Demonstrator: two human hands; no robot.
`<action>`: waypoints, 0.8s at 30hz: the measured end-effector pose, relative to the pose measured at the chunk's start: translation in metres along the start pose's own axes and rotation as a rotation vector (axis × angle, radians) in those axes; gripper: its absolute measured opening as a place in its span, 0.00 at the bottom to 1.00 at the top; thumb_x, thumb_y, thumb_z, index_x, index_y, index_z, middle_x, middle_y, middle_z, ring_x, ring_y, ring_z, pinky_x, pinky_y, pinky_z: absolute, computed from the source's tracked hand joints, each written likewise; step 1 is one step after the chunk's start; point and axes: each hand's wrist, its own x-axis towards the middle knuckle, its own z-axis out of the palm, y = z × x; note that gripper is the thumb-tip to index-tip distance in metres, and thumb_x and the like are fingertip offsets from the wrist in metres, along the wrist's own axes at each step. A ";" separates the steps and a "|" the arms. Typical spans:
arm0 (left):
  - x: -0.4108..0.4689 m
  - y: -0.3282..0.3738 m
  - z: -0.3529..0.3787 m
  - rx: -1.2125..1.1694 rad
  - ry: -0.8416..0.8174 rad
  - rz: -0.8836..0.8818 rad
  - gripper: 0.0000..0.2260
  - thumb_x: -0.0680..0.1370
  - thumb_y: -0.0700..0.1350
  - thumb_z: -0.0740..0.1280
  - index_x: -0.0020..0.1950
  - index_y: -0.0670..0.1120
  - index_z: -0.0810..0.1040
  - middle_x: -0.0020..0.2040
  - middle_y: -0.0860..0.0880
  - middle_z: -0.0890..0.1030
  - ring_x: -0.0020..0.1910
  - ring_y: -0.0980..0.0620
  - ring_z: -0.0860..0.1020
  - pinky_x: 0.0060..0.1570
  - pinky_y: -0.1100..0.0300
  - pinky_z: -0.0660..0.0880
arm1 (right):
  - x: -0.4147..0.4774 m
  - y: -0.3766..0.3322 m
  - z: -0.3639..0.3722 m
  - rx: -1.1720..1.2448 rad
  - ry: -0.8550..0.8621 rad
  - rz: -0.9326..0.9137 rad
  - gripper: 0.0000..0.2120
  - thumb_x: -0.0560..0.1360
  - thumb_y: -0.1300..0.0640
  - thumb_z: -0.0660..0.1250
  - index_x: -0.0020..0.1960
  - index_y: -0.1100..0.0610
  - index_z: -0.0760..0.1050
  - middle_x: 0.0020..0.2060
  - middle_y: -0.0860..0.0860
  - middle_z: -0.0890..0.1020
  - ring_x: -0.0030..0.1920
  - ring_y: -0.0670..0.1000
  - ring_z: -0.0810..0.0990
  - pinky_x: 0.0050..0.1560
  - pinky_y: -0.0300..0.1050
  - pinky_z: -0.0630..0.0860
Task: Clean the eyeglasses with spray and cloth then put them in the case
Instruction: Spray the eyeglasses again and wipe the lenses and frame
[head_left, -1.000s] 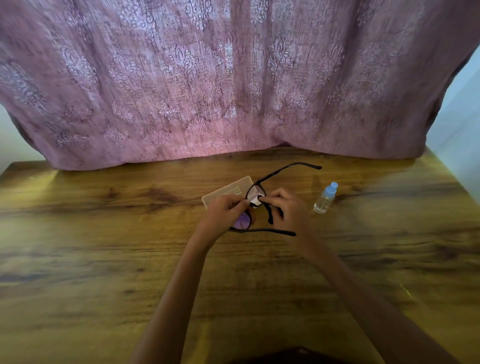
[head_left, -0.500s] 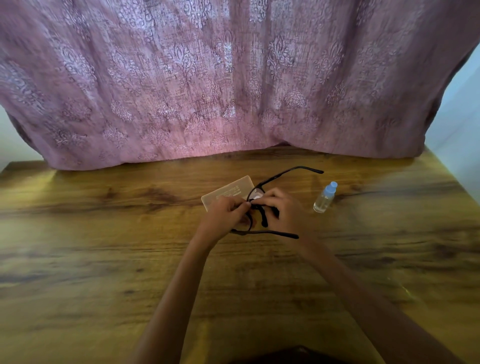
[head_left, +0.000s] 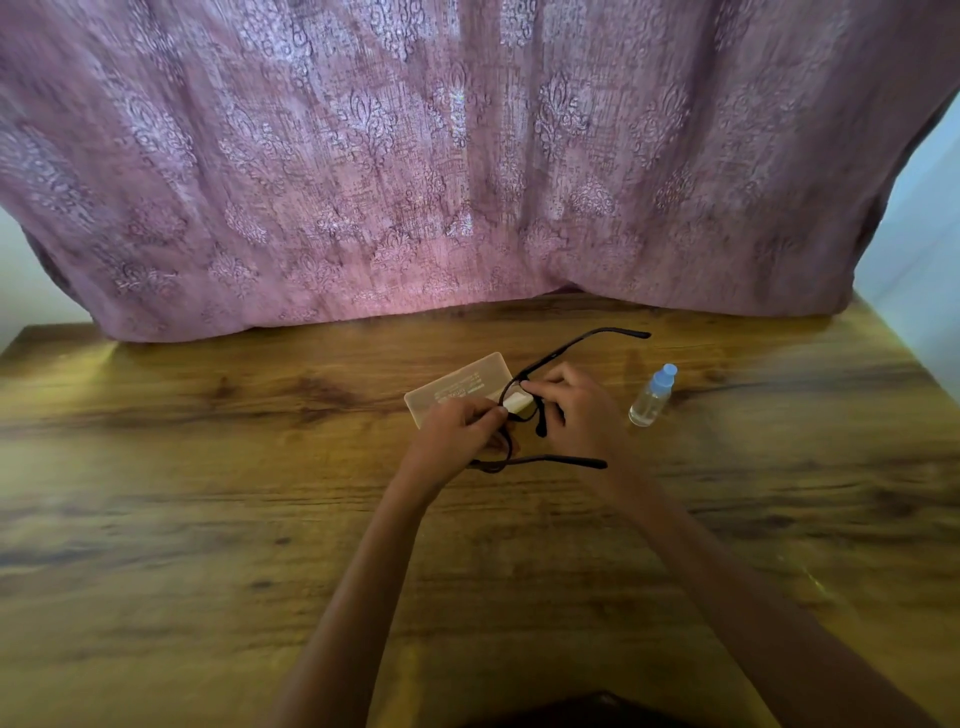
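Observation:
Black-framed eyeglasses (head_left: 566, 349) with both arms unfolded are held just above the table's middle. My left hand (head_left: 457, 431) grips the frame at its near lens. My right hand (head_left: 576, 410) pinches a small pale cloth (head_left: 517, 401) against the far lens. Behind my hands a translucent beige case (head_left: 457, 387) lies flat on the wood. A small clear spray bottle (head_left: 652, 397) with a light blue cap stands to the right of my right hand, apart from it.
The wooden table (head_left: 208, 519) stretches wide on both sides and toward me. A pink patterned curtain (head_left: 415, 182) hangs along the far edge. A white wall shows at the far right.
The glasses have tilted slightly and the cloth has shifted over the far lens under my right fingers. Both hands stay in the same spot.

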 end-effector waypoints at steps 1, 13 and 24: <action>0.001 -0.001 0.000 0.003 0.012 -0.008 0.11 0.81 0.45 0.63 0.48 0.43 0.84 0.42 0.45 0.85 0.42 0.55 0.81 0.45 0.62 0.76 | -0.001 0.000 0.000 0.000 0.007 0.003 0.15 0.73 0.71 0.67 0.57 0.61 0.82 0.43 0.54 0.78 0.42 0.53 0.77 0.38 0.41 0.69; 0.009 0.008 0.000 -0.074 0.133 -0.128 0.12 0.80 0.42 0.63 0.40 0.46 0.82 0.34 0.51 0.82 0.34 0.58 0.81 0.35 0.67 0.76 | -0.011 -0.005 -0.011 0.359 -0.113 0.157 0.11 0.76 0.63 0.67 0.56 0.55 0.82 0.48 0.48 0.81 0.49 0.47 0.79 0.49 0.41 0.76; 0.016 0.007 -0.005 0.066 0.171 -0.227 0.12 0.76 0.45 0.63 0.41 0.40 0.83 0.39 0.41 0.84 0.44 0.41 0.83 0.48 0.45 0.79 | -0.015 -0.036 -0.033 0.748 -0.157 0.120 0.10 0.71 0.61 0.74 0.52 0.57 0.84 0.47 0.48 0.85 0.50 0.45 0.83 0.52 0.38 0.78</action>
